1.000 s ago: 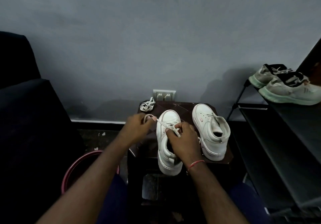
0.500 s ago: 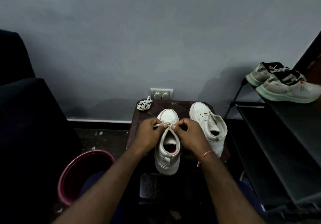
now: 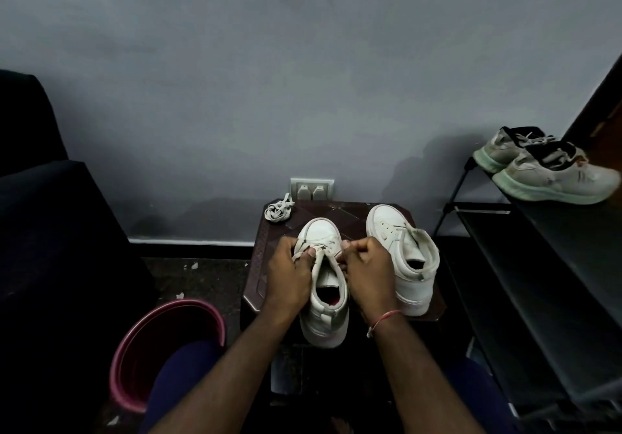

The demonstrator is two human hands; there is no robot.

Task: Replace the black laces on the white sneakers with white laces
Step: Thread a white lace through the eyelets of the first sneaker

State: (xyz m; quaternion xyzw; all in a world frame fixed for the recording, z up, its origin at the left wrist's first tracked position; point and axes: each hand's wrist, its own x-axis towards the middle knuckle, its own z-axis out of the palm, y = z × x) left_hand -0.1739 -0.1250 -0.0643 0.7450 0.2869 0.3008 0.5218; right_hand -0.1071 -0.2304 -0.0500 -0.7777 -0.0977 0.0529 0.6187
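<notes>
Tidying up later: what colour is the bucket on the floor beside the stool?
Pinkish red bucket, clearest in the head view.

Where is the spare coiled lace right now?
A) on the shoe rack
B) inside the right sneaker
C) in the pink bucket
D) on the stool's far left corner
D: the coiled lace lies on the stool, at its far left corner.

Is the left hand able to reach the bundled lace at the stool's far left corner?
Probably, once it lets go: the bundled lace lies uncovered beyond the left hand, which pinches a threaded lace on the near sneaker.
</notes>
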